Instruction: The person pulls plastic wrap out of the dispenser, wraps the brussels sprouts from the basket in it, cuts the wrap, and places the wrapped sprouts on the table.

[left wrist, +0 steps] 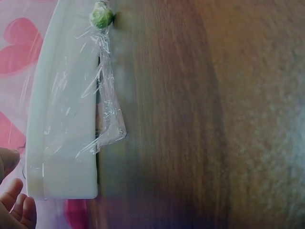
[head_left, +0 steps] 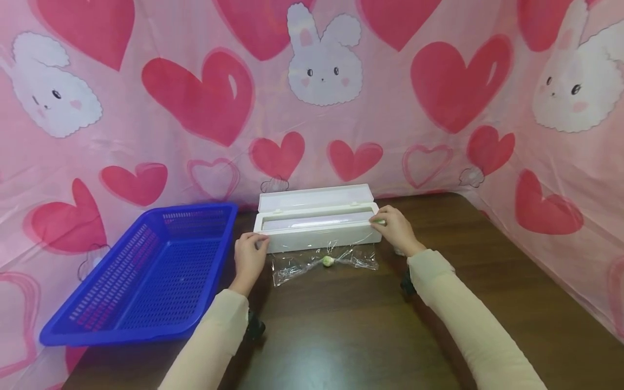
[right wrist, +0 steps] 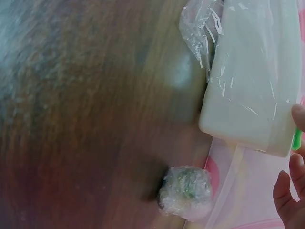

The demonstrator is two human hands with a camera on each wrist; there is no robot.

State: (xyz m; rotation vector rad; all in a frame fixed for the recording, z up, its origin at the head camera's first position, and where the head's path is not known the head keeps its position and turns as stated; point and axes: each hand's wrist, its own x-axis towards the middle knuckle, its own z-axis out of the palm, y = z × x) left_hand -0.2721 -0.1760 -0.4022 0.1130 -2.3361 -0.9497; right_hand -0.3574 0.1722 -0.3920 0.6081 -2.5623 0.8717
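A long white cling film dispenser (head_left: 322, 238) lies across the table with its lid (head_left: 317, 197) raised at the back. Clear cling film (head_left: 292, 269) hangs over its front and spreads onto the table. A small round green vegetable, like a Brussels sprout (head_left: 328, 261), sits at the film in front of the box. My left hand (head_left: 248, 255) grips the dispenser's left end, thumb over the top edge and fingertips at the corner. At the right end, my right hand (head_left: 397, 230) pinches a small green slider (right wrist: 297, 138) on the top edge, partly hidden by the fingers.
A blue plastic basket (head_left: 195, 303) with slotted walls stands on the left. Beside the dispenser's right end lies a film-wrapped green and white bundle (right wrist: 188, 191). Behind the brown table (head_left: 331, 336) hangs a pink cloth (head_left: 390, 108) with hearts and rabbits.
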